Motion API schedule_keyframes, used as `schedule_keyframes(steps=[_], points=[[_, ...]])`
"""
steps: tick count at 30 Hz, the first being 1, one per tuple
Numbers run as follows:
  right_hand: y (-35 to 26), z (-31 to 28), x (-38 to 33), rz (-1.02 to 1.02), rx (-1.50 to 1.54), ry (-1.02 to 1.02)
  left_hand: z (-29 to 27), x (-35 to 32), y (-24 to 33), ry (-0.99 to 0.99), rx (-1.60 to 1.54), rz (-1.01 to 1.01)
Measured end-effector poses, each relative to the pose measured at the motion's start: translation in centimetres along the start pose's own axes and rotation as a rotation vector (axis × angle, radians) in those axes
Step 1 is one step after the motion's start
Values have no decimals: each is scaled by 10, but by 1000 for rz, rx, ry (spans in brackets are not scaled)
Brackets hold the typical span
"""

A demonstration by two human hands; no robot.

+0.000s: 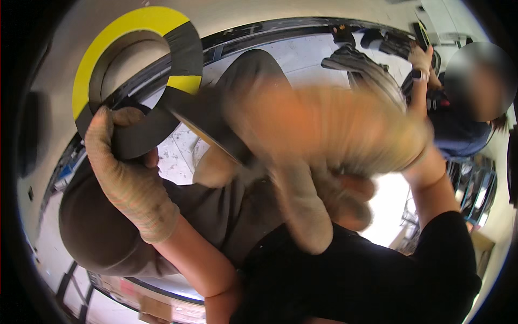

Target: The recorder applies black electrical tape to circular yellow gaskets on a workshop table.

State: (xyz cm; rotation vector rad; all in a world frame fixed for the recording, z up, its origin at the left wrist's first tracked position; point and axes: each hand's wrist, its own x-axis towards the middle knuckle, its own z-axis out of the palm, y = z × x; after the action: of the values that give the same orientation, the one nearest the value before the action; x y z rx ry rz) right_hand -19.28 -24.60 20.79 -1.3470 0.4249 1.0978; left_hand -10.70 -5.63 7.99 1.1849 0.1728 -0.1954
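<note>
My left hand (125, 171), in a beige knit glove, grips the black lower rim of a large flat ring (132, 22) that is part yellow, part black. The ring is held up at the upper left. My right hand (329, 132), also gloved, is a blur across the middle, close to the ring's black right edge (208, 121). I cannot tell whether it holds anything. A bulky dark brown rounded object (102, 232) lies behind my left forearm.
Another person in a dark blue top (458, 132) is at the upper right, with one hand (420, 59) raised and a watch on its wrist. Black gear (359, 59) lies on the pale floor behind. Metal racks (477, 189) stand at the right.
</note>
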Motion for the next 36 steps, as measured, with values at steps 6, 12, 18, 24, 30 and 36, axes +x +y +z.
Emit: schedule_keyframes(steps=[6, 12, 18, 24, 30, 36], points=[[113, -41, 146, -639, -146, 185, -13, -1, -7, -140, 6, -24], [67, -59, 194, -1288, -406, 379, -54, 19, -21, -713, -344, -85], [52, -50, 164, -1096, -304, 238, -22, -38, -29, -389, -490, -96], [58, -45, 172, -1303, -408, 389, 4, -43, -8, -181, -396, -103], [94, -26, 79, -534, 273, 171, -17, -39, -2, -18, -208, -43], [11, 18, 22, -535, 176, 195, -16, -42, 11, 3, -136, -142]])
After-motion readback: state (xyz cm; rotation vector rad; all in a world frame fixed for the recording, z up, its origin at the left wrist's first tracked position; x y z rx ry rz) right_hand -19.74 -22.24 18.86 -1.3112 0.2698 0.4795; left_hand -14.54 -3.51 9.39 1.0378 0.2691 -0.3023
